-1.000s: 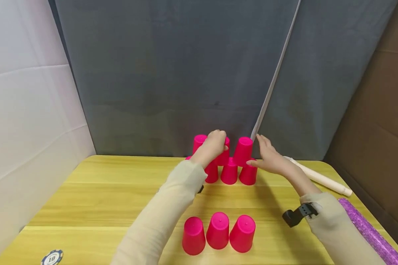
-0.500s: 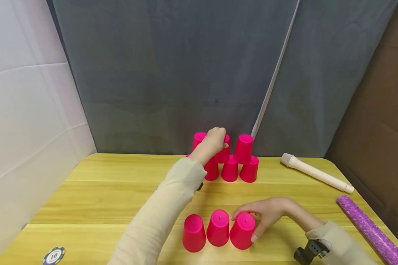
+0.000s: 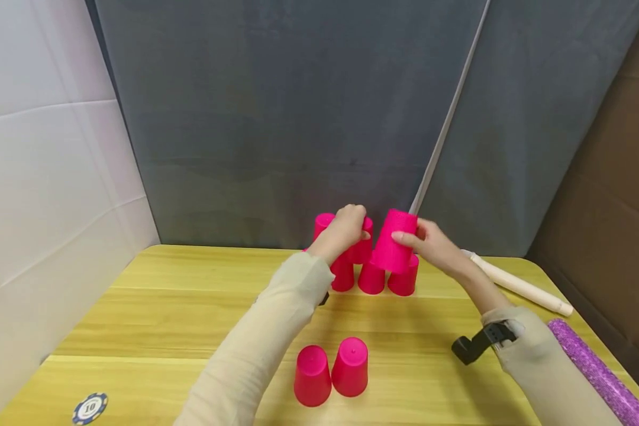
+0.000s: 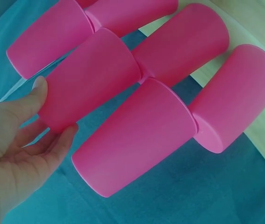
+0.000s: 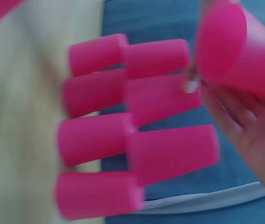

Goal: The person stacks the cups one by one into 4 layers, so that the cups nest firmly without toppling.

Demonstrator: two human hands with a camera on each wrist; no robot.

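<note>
Fingers of the right hand [image 3: 436, 248] are wrapped around an upside-down bright pink plastic cup [image 3: 396, 242], holding it in the air, slightly tilted, just in front of the right end of the pink cup pyramid [image 3: 371, 278] at the back of the yellow wooden table [image 3: 154, 313]. Over on the other side, the left hand [image 3: 346, 228] curls thumb and fingertips round the middle cup of the second tier [image 4: 90, 79], steadying it. Two more pink cups [image 3: 330, 371] stand upside down, side by side, near the front edge.

Risk now looks real: each upper cup sits on only the edges of two below, so a tilted landing or a nudge from that carried cup's rim could push the right-hand cup off and bring the row down. Pressing too hard with the left hand could shift the tier too. A white plastic tube [image 3: 516, 284] and a purple glitter roll [image 3: 596, 370] lie to the right, a poker chip [image 3: 89, 408] at front left.
</note>
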